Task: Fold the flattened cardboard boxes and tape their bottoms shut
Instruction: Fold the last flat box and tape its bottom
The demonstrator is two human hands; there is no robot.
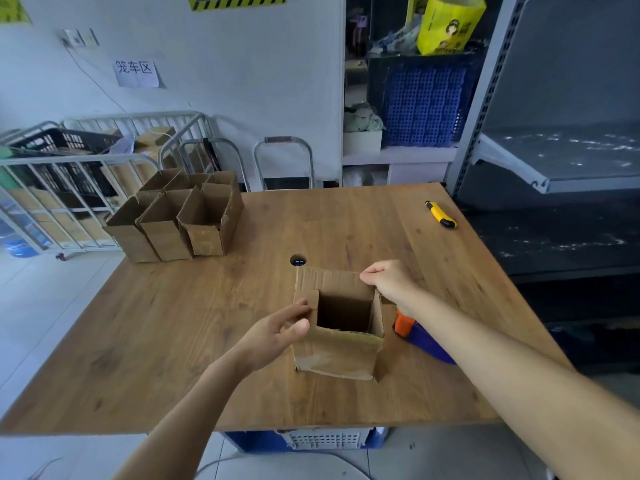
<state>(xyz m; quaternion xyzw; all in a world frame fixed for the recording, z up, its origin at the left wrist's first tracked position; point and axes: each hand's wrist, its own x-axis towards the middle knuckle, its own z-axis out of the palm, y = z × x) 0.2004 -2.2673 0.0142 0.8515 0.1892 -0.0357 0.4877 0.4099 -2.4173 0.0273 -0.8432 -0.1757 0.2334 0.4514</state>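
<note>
Standing upright near the front middle of the table [173, 341], the cardboard box [337, 355] is opened into a square tube with its top flaps raised and its dark interior exposed. Its bottom faces the tabletop and is hidden, so whether that seam is taped cannot be told.

The right hand [388, 282] pinches the right corner of the far flap [329, 280] between thumb and curled fingers. The left hand [277, 332] lies loosely open, with its fingertips [304, 306] touching the left flap [308, 299] and no closed hold visible.

The tape dispenser [415, 332] lies just beside the box on its right, partly hidden behind the right forearm and held by neither hand. At the far left corner of the table, a cluster of finished boxes [180, 220] stands upright with open tops, touching one another. A utility knife [440, 214] lies well apart, near the far right edge.

Judgement: several boxes appear complete. The present box is at the shaping stage or is being set down after taping. No flattened stock is visible on the table, so the remaining count cannot be determined.
</note>
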